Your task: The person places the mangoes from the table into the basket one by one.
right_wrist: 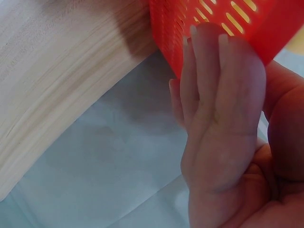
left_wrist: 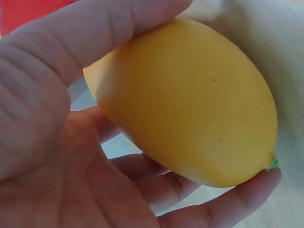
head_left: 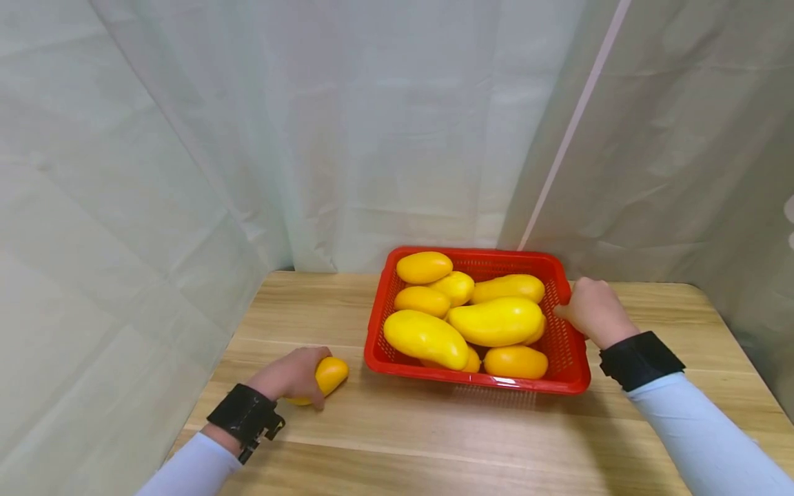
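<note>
My left hand (head_left: 299, 374) grips a yellow-orange mango (head_left: 331, 374) low over the table, to the left of the basket. In the left wrist view the thumb lies along one side of the mango (left_wrist: 194, 104) and the fingers bend round the other, one fingertip by its small green stem end. With my right hand (head_left: 597, 310) I hold the right end of a red plastic basket (head_left: 480, 386). The right wrist view has the fingers (right_wrist: 237, 95) flat against the slotted outer wall, with the thumb on the rim side. Several yellow mangoes (head_left: 496, 321), large and small, fill the basket.
The wood-grain table (head_left: 397, 434) carries the basket near its back edge. Pale sheeting (head_left: 397, 138) hangs close behind the table and along its left and right sides.
</note>
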A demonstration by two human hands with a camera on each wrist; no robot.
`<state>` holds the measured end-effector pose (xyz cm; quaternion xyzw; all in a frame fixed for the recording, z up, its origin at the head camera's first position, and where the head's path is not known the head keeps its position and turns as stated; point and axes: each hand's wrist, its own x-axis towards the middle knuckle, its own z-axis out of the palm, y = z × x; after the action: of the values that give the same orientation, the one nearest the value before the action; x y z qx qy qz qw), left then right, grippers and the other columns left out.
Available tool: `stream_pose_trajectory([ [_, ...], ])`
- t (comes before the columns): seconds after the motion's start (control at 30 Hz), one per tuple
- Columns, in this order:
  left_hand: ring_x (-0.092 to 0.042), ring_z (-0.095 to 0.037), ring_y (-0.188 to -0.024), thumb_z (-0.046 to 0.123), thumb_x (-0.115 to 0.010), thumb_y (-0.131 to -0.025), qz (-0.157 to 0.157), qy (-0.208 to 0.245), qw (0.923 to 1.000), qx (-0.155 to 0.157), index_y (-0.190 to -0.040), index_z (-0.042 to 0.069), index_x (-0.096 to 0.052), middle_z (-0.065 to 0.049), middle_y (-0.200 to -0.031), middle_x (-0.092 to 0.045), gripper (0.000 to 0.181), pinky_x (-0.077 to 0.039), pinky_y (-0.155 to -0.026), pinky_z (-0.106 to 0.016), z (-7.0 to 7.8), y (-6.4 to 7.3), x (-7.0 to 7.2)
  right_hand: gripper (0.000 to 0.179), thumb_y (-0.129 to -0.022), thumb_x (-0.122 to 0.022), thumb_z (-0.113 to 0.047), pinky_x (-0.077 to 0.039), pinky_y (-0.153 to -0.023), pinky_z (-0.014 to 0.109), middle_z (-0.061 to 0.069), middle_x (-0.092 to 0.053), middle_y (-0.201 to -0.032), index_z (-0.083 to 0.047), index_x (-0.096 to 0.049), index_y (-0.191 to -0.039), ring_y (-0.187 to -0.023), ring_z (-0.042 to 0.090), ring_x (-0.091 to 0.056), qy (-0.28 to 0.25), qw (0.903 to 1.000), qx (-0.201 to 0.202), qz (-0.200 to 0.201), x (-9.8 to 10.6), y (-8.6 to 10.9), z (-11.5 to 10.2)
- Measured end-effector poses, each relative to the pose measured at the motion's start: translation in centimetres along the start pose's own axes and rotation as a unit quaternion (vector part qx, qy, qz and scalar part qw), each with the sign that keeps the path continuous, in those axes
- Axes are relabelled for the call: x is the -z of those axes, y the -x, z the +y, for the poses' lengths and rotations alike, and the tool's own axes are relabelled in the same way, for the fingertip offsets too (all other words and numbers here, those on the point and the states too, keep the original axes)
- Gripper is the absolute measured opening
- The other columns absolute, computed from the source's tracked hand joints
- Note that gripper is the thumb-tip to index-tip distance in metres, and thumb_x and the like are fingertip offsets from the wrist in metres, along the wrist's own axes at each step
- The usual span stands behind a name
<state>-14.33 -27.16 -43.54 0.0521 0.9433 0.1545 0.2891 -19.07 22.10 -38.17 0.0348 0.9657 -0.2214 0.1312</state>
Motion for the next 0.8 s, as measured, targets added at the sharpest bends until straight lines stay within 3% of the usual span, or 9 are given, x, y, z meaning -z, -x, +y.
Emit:
stream_pose_trajectory([
  [0.23,-0.047,-0.021,-0.081,0.023,-0.086,-0.054,0.003,0.001,1.0000,0.003,-0.122,0.013,-0.051,0.000,-0.095,-0.053,0.076,-0.042,-0.076,-0.042,-0.2,-0.1,0.1,0.034,-0.084,-0.067,-0.023,-0.048,-0.046,0.027,0.010,-0.055,-0.068,0.007,-0.055,-0.095,-0.050,0.018,-0.054,0.002,1.0000,0.006,0.003,0.1,-0.1,0.1],
  [0.4,-0.047,-0.021,-0.081,0.023,-0.085,-0.053,0.022,0.000,0.9998,-0.004,-0.120,0.012,-0.052,0.000,-0.094,-0.053,0.076,-0.042,-0.075,-0.040,-0.3,-0.1,1.0,0.035,-0.084,-0.067,-0.023,-0.048,-0.047,0.028,0.010,-0.056,-0.069,0.007,-0.054,-0.097,-0.050,0.018,-0.055,0.000,1.0000,0.005,0.002,-0.1,-0.2,0.1],
  [0.6,-0.048,-0.020,-0.077,0.020,-0.083,-0.057,0.056,-0.002,0.9980,-0.029,-0.115,0.012,-0.051,0.000,-0.088,-0.052,0.066,-0.041,-0.069,-0.037,0.4,-0.4,3.2,0.036,-0.084,-0.067,-0.022,-0.049,-0.047,0.028,0.011,-0.056,-0.069,0.008,-0.053,-0.098,-0.050,0.017,-0.055,-0.005,1.0000,0.002,0.002,-0.1,-0.2,0.2],
  [0.8,-0.049,-0.021,-0.076,0.019,-0.080,-0.062,0.110,-0.017,0.9908,-0.076,-0.116,0.008,-0.050,-0.002,-0.088,-0.053,0.062,-0.042,-0.068,-0.036,1.9,-0.9,6.2,0.036,-0.084,-0.067,-0.022,-0.048,-0.046,0.027,0.010,-0.056,-0.069,0.007,-0.054,-0.098,-0.051,0.018,-0.054,-0.003,1.0000,0.007,0.005,0.0,-0.1,0.1],
])
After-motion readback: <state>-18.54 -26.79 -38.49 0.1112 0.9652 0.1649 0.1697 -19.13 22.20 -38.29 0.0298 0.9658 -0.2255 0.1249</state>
